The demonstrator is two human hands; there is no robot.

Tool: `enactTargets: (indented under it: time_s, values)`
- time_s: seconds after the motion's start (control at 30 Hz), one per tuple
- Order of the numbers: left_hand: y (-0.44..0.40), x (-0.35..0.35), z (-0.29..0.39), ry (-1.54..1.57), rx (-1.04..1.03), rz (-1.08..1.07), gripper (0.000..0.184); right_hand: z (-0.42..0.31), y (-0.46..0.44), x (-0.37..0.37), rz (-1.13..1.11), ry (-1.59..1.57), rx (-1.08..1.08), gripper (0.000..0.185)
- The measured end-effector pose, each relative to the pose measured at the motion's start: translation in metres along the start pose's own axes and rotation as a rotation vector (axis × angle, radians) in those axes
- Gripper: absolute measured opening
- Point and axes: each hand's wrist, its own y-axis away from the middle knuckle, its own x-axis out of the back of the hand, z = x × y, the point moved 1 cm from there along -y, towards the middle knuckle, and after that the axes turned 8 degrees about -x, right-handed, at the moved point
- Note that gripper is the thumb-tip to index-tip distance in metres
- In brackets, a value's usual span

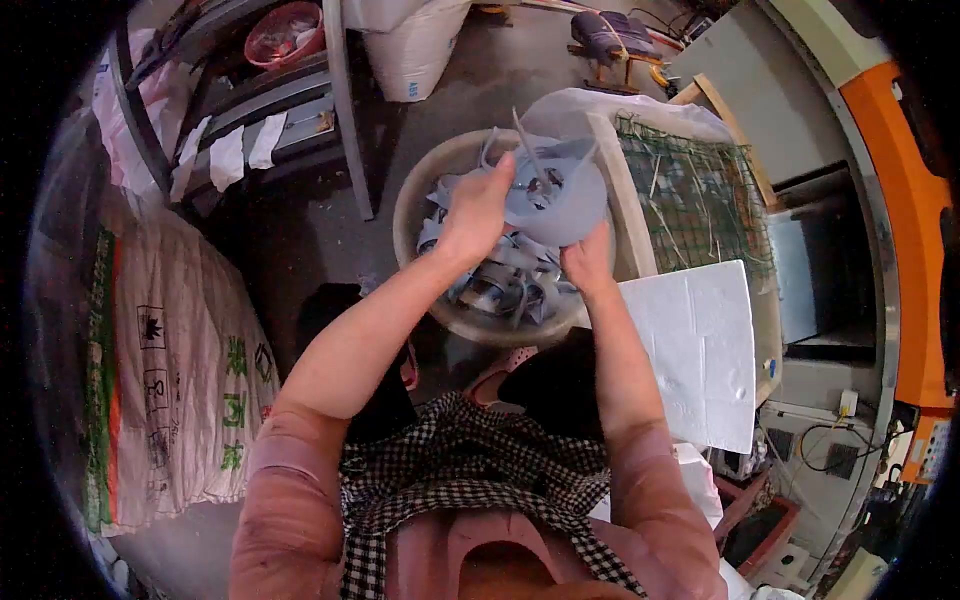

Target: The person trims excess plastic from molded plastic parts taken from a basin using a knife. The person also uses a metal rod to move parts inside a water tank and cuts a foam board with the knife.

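Between my two hands is a round, grey-blue plastic part (555, 217) with a curved wall and a thin stick of plastic rising from its middle. My left hand (482, 208) grips its left side, thumb up along the rim. Around its lower right edge my right hand (588, 262) is closed, the fingers partly hidden. Directly below stands a round beige tub (408, 225) holding several similar grey plastic pieces (510, 290), some with shiny surfaces. The held part hides some of the tub's far side.
To the right, green netting (690, 190) covers a crate beside an orange and grey machine (890, 240). A white foam sheet (695, 345) lies near my right forearm. Printed woven sacks (180, 360) stand left. A metal rack (345, 110) bears a red basket (284, 35); behind is a white sack (415, 50).
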Motion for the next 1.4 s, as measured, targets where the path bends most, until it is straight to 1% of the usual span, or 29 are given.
enactTargets:
  time_s: [0.1,0.17,0.2,0.27,0.3,0.37,0.4,0.47,0.5,0.57,0.6,0.63,0.67,0.7,0.77,0.8,0.87,0.9,0.97,1.0,1.07,1.1,1.17,1.2,1.27,1.3,1.37,1.4]
  values:
    - [-0.004,-0.004,-0.005,0.071,-0.027,0.002,0.06,-0.007,0.0,0.001,0.002,-0.019,0.003,0.02]
    - [-0.004,-0.006,-0.005,0.072,0.044,0.026,0.059,-0.016,-0.005,0.006,0.017,-0.027,0.049,0.018]
    - [-0.003,-0.007,-0.005,0.076,0.043,0.028,0.059,-0.018,-0.005,0.007,0.014,-0.025,0.052,0.018]
    - [-0.002,-0.009,-0.006,0.113,0.036,-0.037,0.059,-0.021,-0.004,0.007,0.059,0.016,-0.004,0.025]
    - [-0.003,-0.009,-0.008,0.114,0.036,-0.038,0.059,-0.024,-0.004,0.008,0.058,0.017,-0.004,0.025]
    - [-0.004,-0.007,-0.011,-0.08,-0.105,-0.092,0.059,-0.033,-0.005,0.009,0.09,0.275,0.14,0.032]
    - [-0.007,-0.007,-0.016,-0.079,-0.103,-0.092,0.059,-0.038,-0.006,0.008,0.088,0.275,0.139,0.032]
    - [-0.014,-0.008,-0.028,-0.147,-0.217,0.008,0.058,-0.043,-0.008,0.004,0.0,0.149,-0.174,0.034]
    - [-0.015,-0.008,-0.027,-0.148,-0.212,0.006,0.058,-0.034,-0.005,0.001,-0.002,0.148,-0.178,0.034]
    - [-0.015,-0.005,-0.025,-0.153,-0.168,-0.018,0.057,-0.009,0.002,-0.01,-0.073,-0.129,-0.157,0.03]
    - [-0.014,-0.004,-0.023,-0.157,-0.165,-0.019,0.057,-0.002,0.005,-0.01,-0.073,-0.134,-0.16,0.03]
    - [-0.012,-0.005,-0.023,-0.091,-0.09,-0.034,0.056,0.007,0.008,-0.009,-0.142,-0.252,-0.364,0.032]
    - [-0.011,-0.006,-0.021,-0.023,-0.016,-0.048,0.056,0.004,0.007,-0.008,-0.179,-0.313,-0.464,0.033]
    - [-0.011,-0.007,-0.019,-0.025,-0.016,-0.049,0.056,0.001,0.006,-0.006,-0.211,-0.37,-0.567,0.034]
    - [-0.011,-0.008,-0.015,0.071,0.124,-0.058,0.055,-0.013,0.0,0.0,-0.056,-0.244,-0.252,0.034]
    - [-0.012,-0.008,-0.013,0.072,0.125,-0.056,0.055,-0.011,-0.001,0.001,-0.058,-0.245,-0.252,0.034]
    - [-0.012,-0.008,-0.011,0.085,0.148,-0.065,0.054,-0.008,-0.002,0.002,-0.161,-0.05,-0.238,0.034]
    - [-0.013,-0.01,-0.014,0.085,0.148,-0.065,0.054,-0.005,-0.001,0.0,-0.161,-0.05,-0.238,0.034]
    - [-0.016,-0.014,-0.021,0.137,0.004,0.011,0.051,-0.003,0.0,-0.005,0.004,0.021,-0.09,0.032]
    - [-0.018,-0.014,-0.021,0.138,0.003,0.013,0.051,-0.003,-0.001,-0.004,0.003,0.021,-0.087,0.032]
    - [-0.019,-0.011,-0.022,0.155,0.148,0.027,0.05,-0.005,-0.002,-0.003,-0.009,-0.095,-0.166,0.032]
    - [-0.018,-0.012,-0.022,0.155,0.149,0.029,0.05,-0.004,-0.002,-0.004,-0.012,-0.096,-0.166,0.032]
    - [-0.016,-0.017,-0.021,0.214,0.148,-0.02,0.05,-0.008,-0.001,-0.003,0.103,0.142,0.019,0.033]
    - [-0.016,-0.016,-0.022,0.214,0.153,-0.022,0.05,-0.013,-0.001,-0.001,0.101,0.143,0.014,0.033]
    - [-0.018,-0.013,-0.023,0.101,0.164,-0.125,0.058,-0.023,-0.001,0.002,-0.148,0.345,-0.184,0.035]
    - [-0.019,-0.013,-0.024,0.104,0.165,-0.125,0.058,-0.021,-0.001,0.0,-0.151,0.347,-0.185,0.035]
    - [-0.021,-0.013,-0.023,-0.075,-0.098,-0.086,0.06,-0.013,0.001,-0.007,-0.175,0.387,-0.126,0.034]
    - [-0.024,-0.013,-0.029,-0.074,-0.098,-0.083,0.06,-0.007,0.004,-0.012,-0.177,0.387,-0.124,0.034]
